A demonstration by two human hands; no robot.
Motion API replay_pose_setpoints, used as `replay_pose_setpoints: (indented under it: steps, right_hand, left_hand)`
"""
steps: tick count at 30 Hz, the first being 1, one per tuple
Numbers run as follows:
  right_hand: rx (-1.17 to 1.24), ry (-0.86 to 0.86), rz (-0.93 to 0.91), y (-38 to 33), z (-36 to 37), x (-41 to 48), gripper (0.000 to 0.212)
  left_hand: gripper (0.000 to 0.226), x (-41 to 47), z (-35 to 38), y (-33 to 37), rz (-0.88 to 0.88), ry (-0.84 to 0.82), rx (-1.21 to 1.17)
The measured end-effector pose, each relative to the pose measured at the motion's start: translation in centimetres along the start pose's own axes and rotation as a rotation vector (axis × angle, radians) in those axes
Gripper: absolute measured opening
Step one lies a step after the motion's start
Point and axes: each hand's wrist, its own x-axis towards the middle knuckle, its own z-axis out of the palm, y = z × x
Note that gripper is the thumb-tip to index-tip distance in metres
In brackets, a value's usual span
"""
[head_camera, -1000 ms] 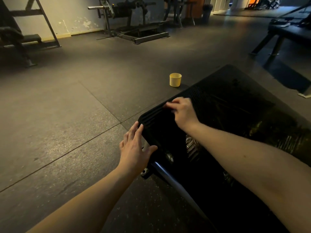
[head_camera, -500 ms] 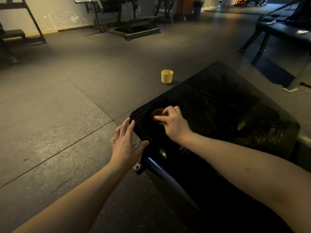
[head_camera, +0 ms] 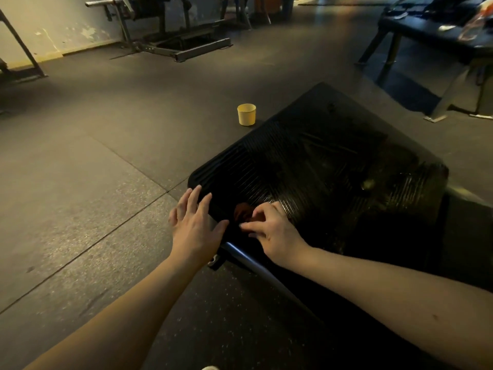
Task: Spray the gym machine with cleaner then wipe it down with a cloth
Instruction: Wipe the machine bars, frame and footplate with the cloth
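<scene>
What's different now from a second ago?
The right hand slid along the black ribbed plate toward the person, ending close beside the left hand. The left hand stayed flat on the plate's near corner; the yellow cup stayed on the floor.

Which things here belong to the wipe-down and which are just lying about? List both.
Job: machine's black ribbed plate; left hand open at its corner; right hand, fingers curled, on its surface.
Lying about: yellow cup on the floor; bench far right; far machine.
</scene>
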Motion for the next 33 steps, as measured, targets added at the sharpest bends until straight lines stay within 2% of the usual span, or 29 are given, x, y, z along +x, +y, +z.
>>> replay_pose_setpoints:
  steps: [2, 4, 6, 7, 9, 11, 15, 18, 20, 23, 26, 29, 33]
  right_hand:
    - [-0.058, 0.096, 0.053, 2.9, -0.6, 1.9, 0.028]
    - [-0.066, 0.231, 0.243, 5.9, -1.5, 4.2, 0.025]
    - [-0.029, 0.292, 0.450, 8.1, -1.9, 5.5, 0.028]
    - [-0.007, 0.301, 0.492, 8.3, -1.6, 5.7, 0.030]
    - [0.017, 0.283, 0.466, 6.9, -1.0, 5.0, 0.026]
    - [-0.004, 0.275, 0.328, 4.1, -0.5, 2.3, 0.023]
    - [0.050, 0.083, 0.074, 0.1, 0.4, -5.6, 0.029]
    - [-0.006, -0.024, -0.075, 1.6, -0.3, -6.5, 0.026]
    - [-0.055, 0.050, -0.025, 4.5, -1.2, -4.4, 0.023]
    - [-0.042, 0.260, 0.312, 8.8, -2.5, -1.2, 0.020]
    - [-0.016, 0.299, 0.447, 8.2, -1.9, -0.7, 0.019]
    - [0.000, 0.306, 0.324, 4.3, -0.5, -4.7, 0.021]
    - [0.014, 0.071, 0.052, 1.9, -0.2, -12.0, 0.025]
  left_hand:
    - [0.075, 0.0, 0.0, 0.0, 0.040, 0.003, 0.021]
    - [0.072, -0.2, 0.1, 0.2, 0.074, -0.006, 0.043]
    - [0.071, -0.5, 0.2, 0.7, 0.095, -0.017, 0.056]
    - [0.072, -0.7, 0.2, 1.0, 0.102, -0.024, 0.058]
    - [0.072, -1.0, 0.3, 1.5, 0.110, -0.030, 0.065]
    - [0.072, -1.2, 0.3, 1.8, 0.115, -0.038, 0.078]
    - [0.070, -1.1, 0.6, 2.0, 0.117, -0.041, 0.085]
    - [0.068, -1.1, 0.8, 2.1, 0.130, -0.029, 0.072]
    - [0.067, -1.1, 0.8, 2.2, 0.162, -0.020, 0.081]
    - [0.067, -1.6, 1.0, 2.6, 0.226, -0.032, 0.114]
    - [0.067, -2.0, 1.4, 3.5, 0.272, -0.056, 0.139]
    - [0.065, -2.2, 1.8, 4.4, 0.296, -0.070, 0.152]
    - [0.062, -2.4, 2.4, 5.4, 0.330, -0.087, 0.157]
